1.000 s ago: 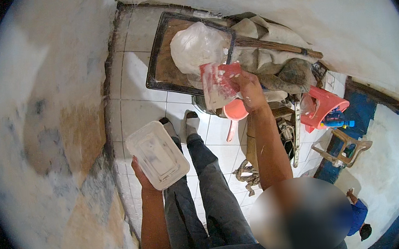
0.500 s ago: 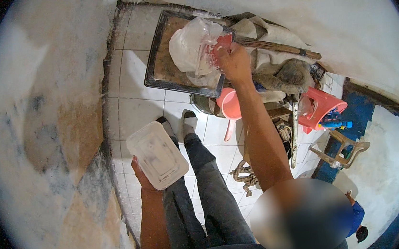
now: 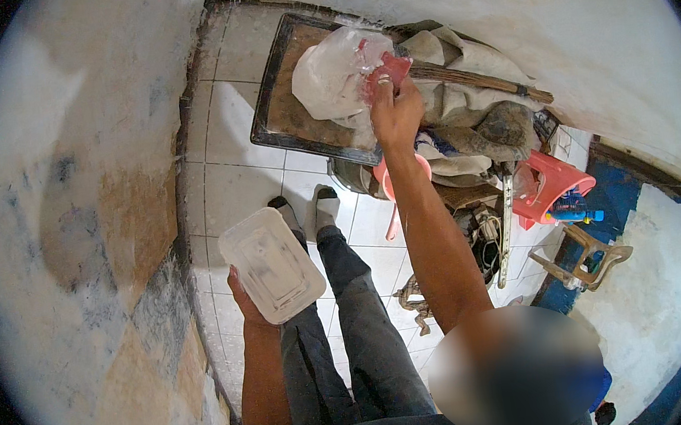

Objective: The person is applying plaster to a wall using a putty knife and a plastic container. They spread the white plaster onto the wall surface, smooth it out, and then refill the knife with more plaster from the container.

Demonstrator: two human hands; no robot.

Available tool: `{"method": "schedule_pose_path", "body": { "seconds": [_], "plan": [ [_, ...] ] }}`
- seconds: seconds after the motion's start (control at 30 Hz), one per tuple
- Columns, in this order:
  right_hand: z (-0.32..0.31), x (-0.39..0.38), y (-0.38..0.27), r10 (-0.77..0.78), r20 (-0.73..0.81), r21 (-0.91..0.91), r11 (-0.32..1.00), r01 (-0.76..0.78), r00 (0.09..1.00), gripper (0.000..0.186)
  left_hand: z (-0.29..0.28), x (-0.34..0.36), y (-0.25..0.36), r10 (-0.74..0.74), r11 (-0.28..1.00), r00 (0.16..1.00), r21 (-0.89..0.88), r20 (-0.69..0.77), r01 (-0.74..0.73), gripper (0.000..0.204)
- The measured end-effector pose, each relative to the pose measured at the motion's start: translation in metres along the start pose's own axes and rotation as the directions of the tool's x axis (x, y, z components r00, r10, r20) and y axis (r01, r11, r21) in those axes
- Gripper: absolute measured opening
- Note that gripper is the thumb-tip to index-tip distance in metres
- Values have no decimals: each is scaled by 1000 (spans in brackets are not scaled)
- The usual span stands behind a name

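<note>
My left hand (image 3: 243, 294) grips the edge of a shallow, rectangular whitish plastic tub (image 3: 272, 266), with pale smears inside it. Reaching forward, my right hand (image 3: 397, 114) is closed on a red scraper (image 3: 394, 68). The scraper is at the right side of a clear plastic bag (image 3: 326, 76) with white paste in it; how far its blade reaches in is hard to make out. Beneath the bag is a brown board with a black rim (image 3: 272, 114).
Right of the board lie a bundle of thin sticks (image 3: 479, 78) and crumpled grey cloth (image 3: 504, 123). A pink dipper (image 3: 421, 169) is partly behind my right forearm. Farther right are a red plastic stool (image 3: 543, 185) and a wooden frame (image 3: 583, 257). Walls (image 3: 102, 203) border the tiled floor.
My right hand has drawn back a little toward me, and the red scraper has turned and shifted slightly right along the bag. My left hand and the tub are almost still.
</note>
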State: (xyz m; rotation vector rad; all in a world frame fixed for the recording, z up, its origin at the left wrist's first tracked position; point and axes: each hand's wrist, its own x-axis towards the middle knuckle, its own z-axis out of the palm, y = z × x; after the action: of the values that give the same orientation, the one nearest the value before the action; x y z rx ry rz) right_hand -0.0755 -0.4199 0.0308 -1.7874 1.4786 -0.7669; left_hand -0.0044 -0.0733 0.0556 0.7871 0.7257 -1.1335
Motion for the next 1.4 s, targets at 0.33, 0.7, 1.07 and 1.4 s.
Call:
{"method": "schedule_pose_path", "body": {
  "seconds": [0.33,0.7,1.07,1.4],
  "plan": [
    [0,-16,15,34,41,-197,980,-26,999,28,10,-1,-1,58,996,998,73,-19,-56,71],
    [7,0,27,148,50,-127,982,-141,988,24,0,0,-1,-16,998,999,-59,47,19,69],
    [35,14,47,229,-40,-126,964,-232,973,30,-6,1,-2,25,1000,1000,16,-5,-25,72],
    [57,3,63,251,126,73,963,-261,960,48,2,-1,3,48,998,999,45,-12,-47,73]
  ]
}}
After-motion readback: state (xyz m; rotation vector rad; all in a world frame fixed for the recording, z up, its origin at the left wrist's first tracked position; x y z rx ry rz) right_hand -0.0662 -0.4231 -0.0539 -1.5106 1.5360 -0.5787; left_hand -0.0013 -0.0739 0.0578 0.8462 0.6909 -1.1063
